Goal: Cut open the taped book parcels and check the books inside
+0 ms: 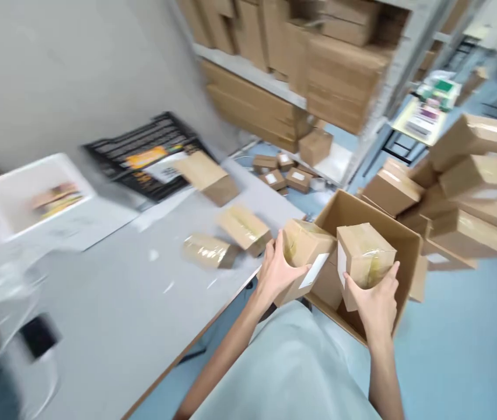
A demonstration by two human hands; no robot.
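My left hand (pixel 277 271) grips a small taped cardboard box with a white label (pixel 305 251) at the table's right edge. My right hand (pixel 375 300) holds a second small taped box (pixel 364 256) from below. Both boxes hang over a large open carton (pixel 408 245) that stands on the floor beside the table. Fingers of both hands are wrapped round the boxes' sides.
Three more small boxes (pixel 244 227) lie on the grey table (pixel 121 303), with a black printed sheet (pixel 143 154) and a white tray (pixel 25 195) behind. A pile of boxes (pixel 471 198) rises at the right. Shelves (pixel 301 64) hold cartons; small boxes (pixel 281 172) lie on the blue floor.
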